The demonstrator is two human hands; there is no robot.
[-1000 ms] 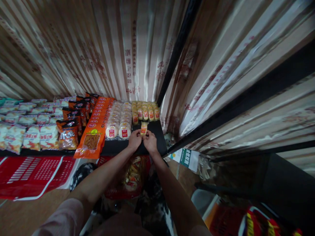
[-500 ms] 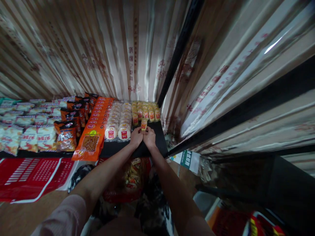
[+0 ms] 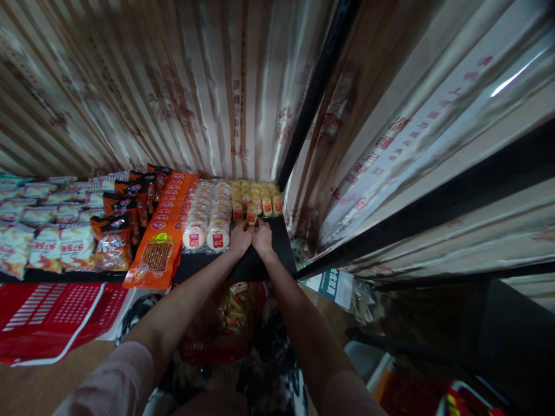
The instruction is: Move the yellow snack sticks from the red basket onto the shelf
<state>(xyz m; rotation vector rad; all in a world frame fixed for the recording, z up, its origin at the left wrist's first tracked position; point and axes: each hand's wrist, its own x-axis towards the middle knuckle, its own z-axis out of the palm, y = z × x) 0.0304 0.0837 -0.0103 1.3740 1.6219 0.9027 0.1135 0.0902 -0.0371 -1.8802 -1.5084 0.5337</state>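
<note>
One head-worn camera looks forward and steeply down onto the black shelf from just above its front edge, close by; the striped wall covering rises behind the shelf.

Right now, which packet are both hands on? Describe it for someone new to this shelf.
On the long black shelf, go to the right end, past the round white cakes, to the block of small yellow packets with red labels. It is the single yellow packet at the front of that block, pinched between the left hand and right hand.
</note>
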